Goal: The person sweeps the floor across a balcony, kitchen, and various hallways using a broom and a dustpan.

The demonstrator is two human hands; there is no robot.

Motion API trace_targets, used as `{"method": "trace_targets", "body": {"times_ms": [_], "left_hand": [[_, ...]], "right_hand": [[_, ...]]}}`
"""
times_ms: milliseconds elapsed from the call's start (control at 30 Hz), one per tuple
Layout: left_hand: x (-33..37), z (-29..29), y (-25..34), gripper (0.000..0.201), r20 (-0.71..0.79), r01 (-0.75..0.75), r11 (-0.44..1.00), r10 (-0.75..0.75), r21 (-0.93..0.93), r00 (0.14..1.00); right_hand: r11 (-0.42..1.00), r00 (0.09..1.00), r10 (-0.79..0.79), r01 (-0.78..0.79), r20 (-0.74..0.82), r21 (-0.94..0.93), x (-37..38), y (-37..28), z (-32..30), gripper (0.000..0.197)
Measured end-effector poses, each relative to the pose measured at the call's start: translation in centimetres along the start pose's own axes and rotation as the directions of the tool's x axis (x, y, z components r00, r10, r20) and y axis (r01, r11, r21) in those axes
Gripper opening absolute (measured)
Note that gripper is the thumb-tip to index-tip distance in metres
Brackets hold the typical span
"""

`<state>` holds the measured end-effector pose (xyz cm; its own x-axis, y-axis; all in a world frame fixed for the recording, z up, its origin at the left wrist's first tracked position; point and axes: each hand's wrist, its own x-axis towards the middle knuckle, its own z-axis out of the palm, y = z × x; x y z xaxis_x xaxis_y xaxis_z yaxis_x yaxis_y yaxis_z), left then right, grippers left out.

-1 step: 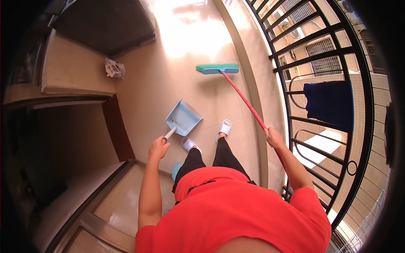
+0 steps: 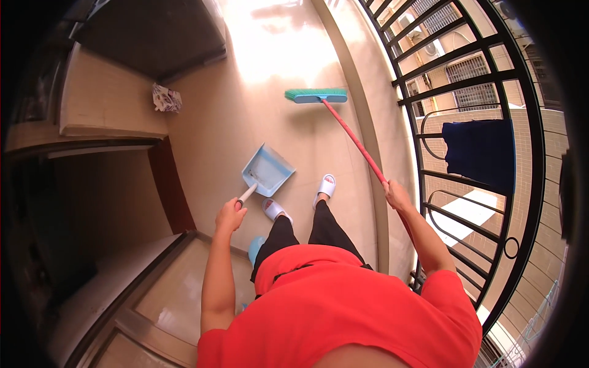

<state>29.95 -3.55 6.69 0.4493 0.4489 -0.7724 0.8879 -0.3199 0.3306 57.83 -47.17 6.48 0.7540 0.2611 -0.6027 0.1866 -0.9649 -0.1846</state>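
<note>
head view: one broom with a red pole, a blue plastic head and green bristles [image 2: 352, 137] reaches out over the pale tiled floor [image 2: 215, 135], ahead of the person and to the right. its pole slants from the right hand [image 2: 399, 196] up and to the left, away from the body, while the head lies crosswise, its long axis running nearly left to right and its bristles facing away; whether they touch the tiles cannot be told. the right hand is wrapped round the pole, whose rear end runs back beneath the forearm.

one light blue, square plastic dustpan with a pale handle [image 2: 270, 170] is low in front of the person, just ahead of the left foot. the left hand [image 2: 229, 216] is clenched on the end of that handle. the dustpan's axis runs from that fist forward and to the right, with the lip pointing away from the body; some small dark specks, too fine to count, lie near the handle side.

two white slippers [image 2: 327, 185] are on the feet. one dark navy cloth [image 2: 478, 150] hangs at the black metal railing [image 2: 537, 129] on the right, and one crumpled white patterned bundle [image 2: 166, 99] is at the left.
</note>
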Motion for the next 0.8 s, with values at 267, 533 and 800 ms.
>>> {"method": "trace_targets", "body": {"times_ms": [267, 533, 800], "left_hand": [[-0.1, 1.7, 6.7, 0.051, 0.033, 0.103, 0.994, -0.102, -0.031, 0.994], [1.8, 2.9, 10.9, 0.025, -0.003, 0.095, 0.994, -0.095, 0.059, 0.995], [2.7, 3.0, 13.5, 0.018, 0.036, 0.108, 0.988, -0.112, 0.111, 0.993]], "right_hand": [[0.988, 0.969, 0.154, -0.149, 0.192, -0.041, 13.4, -8.0, -5.1, 0.039], [0.985, 0.899, 0.154, -0.108, 0.410, -0.134, 8.0, -5.6, -1.4, 0.033], [0.960, 0.776, -0.050, -0.136, 0.628, 0.245, -3.2, -5.5, 1.0, 0.019]]}}
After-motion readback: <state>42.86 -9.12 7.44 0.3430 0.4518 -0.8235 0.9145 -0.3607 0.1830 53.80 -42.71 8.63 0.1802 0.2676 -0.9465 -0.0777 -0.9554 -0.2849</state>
